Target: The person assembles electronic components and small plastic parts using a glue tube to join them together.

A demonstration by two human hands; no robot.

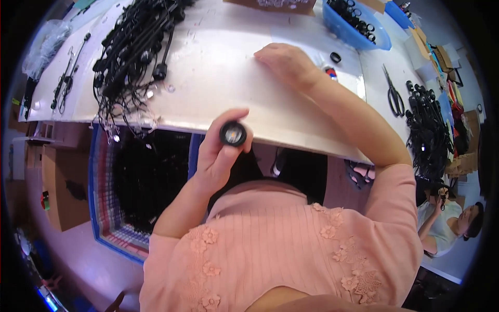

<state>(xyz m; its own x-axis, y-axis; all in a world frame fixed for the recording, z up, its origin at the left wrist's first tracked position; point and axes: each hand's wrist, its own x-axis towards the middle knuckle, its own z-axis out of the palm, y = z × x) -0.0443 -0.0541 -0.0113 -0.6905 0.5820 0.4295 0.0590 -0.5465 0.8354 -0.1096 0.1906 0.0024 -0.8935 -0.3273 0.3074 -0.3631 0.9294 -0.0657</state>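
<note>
My left hand (218, 151) is wrapped round a small black lamp head (232, 133), just off the table's front edge. Its round open end faces up, showing a pale inside with a small yellowish spot. Over the white table (223, 67), my right hand (288, 62) reaches forward with its fingers bent and pressed together. Whatever may be between those fingertips is hidden. Close to my right wrist lie a black ring (335, 57) and a small bottle with a red and blue label (330, 73).
Black cabled lamp parts (132, 57) are heaped at the left. A blue basin (358, 28) holds black rings. Scissors (394, 93) and another black pile (426, 119) lie right. Below the edge sits a checkered bag (106, 208). Another person (447, 221) sits at the far right.
</note>
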